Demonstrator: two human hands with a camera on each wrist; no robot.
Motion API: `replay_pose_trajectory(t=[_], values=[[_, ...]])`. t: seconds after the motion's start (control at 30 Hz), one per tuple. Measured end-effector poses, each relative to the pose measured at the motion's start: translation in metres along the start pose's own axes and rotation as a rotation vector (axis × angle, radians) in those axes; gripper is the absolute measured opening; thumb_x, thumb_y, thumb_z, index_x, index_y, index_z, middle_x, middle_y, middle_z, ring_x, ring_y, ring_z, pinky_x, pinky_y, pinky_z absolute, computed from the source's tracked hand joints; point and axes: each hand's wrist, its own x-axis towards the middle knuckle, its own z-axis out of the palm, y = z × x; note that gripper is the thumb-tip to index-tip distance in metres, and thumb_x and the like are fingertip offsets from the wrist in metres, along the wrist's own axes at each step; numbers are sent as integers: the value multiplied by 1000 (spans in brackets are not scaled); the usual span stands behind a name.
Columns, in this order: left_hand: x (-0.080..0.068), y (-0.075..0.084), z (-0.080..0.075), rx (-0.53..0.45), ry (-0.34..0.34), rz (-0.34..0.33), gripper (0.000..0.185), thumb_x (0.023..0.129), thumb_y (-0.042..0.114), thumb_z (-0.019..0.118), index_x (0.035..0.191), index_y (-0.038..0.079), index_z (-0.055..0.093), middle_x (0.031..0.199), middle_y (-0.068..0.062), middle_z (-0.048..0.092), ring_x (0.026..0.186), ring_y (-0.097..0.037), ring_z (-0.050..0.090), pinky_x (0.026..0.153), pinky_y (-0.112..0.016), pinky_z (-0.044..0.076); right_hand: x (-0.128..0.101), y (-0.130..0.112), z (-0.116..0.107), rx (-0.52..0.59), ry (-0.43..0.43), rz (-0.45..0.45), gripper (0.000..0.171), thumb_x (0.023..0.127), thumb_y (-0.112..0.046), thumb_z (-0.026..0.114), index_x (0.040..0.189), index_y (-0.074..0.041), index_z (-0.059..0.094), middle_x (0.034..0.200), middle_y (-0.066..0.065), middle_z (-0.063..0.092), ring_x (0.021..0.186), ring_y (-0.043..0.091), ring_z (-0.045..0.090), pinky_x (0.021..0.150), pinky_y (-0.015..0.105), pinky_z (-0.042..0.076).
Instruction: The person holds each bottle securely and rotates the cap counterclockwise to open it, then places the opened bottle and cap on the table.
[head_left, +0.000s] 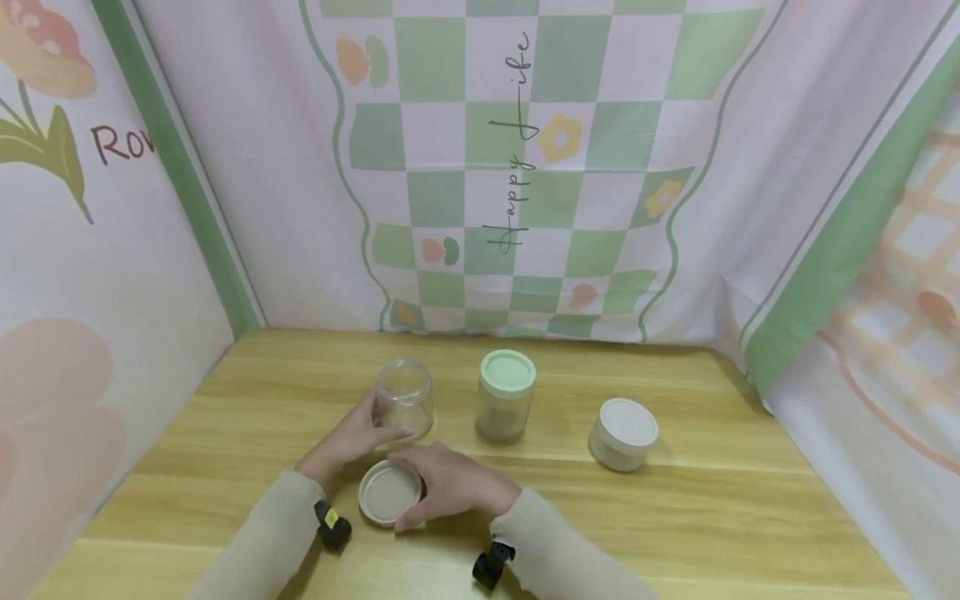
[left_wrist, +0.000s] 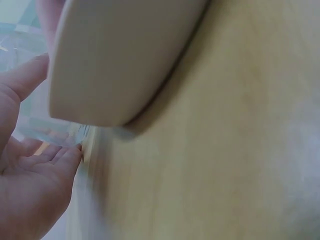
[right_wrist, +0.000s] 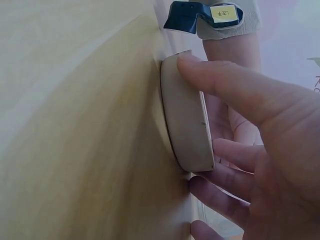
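A clear glass jar [head_left: 406,392] stands on the table, and my left hand [head_left: 358,433] holds it from its left and near side, thumb and fingers around it. Just nearer to me lies a beige round lid [head_left: 390,493], its hollow side facing up. My right hand [head_left: 450,482] grips the lid's right side between thumb and fingers. In the right wrist view the thumb presses one edge of the lid [right_wrist: 187,117] while fingertips touch the other end. The left wrist view has the lid [left_wrist: 120,55] large in front, hiding part of the left hand [left_wrist: 35,185] and the jar.
A jar with a mint green lid [head_left: 507,392] stands right of the clear jar. Farther right sits a low jar with a white lid [head_left: 624,433]. The wooden table [head_left: 712,517] ends at a checked curtain [head_left: 502,167] behind, with cloth walls at both sides.
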Motion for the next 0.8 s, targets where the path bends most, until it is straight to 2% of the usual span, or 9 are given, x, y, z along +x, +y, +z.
replay_pose_trajectory(t=[0.2,0.33,0.53,0.63,0.8], values=[[-2,2,-1,9,16,-37,99,89,24,79,160,9,11,162,-20,21,146,-43,23,116,-60,21,0,-1,-1,-1,-14,25,95,77,-51,84,151,-9,42,139,-2,55,120,13,49,97,28,45],[-3,3,-1,13,16,-40,99,89,25,79,159,8,11,162,-24,18,146,-46,21,116,-60,21,0,1,-2,35,-19,-2,93,79,-49,84,150,-5,42,139,2,55,123,14,50,100,28,45],[-3,3,-2,19,12,-40,105,86,29,81,160,9,10,162,-24,18,146,-46,19,116,-60,20,-1,5,-3,99,-6,-61,82,83,-43,82,146,-4,46,134,2,57,116,8,53,96,24,46],[-3,6,-4,38,16,-41,107,85,31,83,160,11,9,162,-22,20,146,-44,20,116,-60,20,-6,5,-7,112,11,-33,75,86,-45,80,144,-7,51,132,0,58,114,7,54,94,24,47],[-5,18,-10,68,-3,-15,104,85,35,81,159,13,12,161,-20,22,145,-45,21,113,-65,21,-15,3,-17,61,63,15,62,93,-46,71,141,-11,55,140,3,55,126,16,52,103,35,45]])
